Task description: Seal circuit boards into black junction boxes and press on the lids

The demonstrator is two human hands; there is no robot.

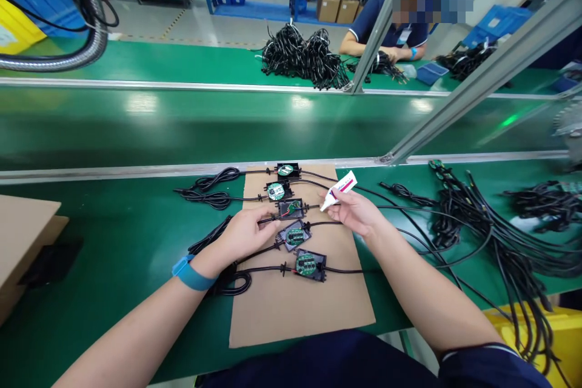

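Brown cardboard [302, 315] lies on the green tabletop [113, 242], with five small black boxes [310, 265] in a row on top. The right hand [357, 212] pinches a white tube [341, 188]; the left hand [245, 231] curls by the middle box [291, 209], its grip hard to tell.

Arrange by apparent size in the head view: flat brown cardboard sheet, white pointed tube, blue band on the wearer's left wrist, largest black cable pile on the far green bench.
1. Cardboard sheet
2. Cable pile
3. Tube and blue band: they look too alike to rank.
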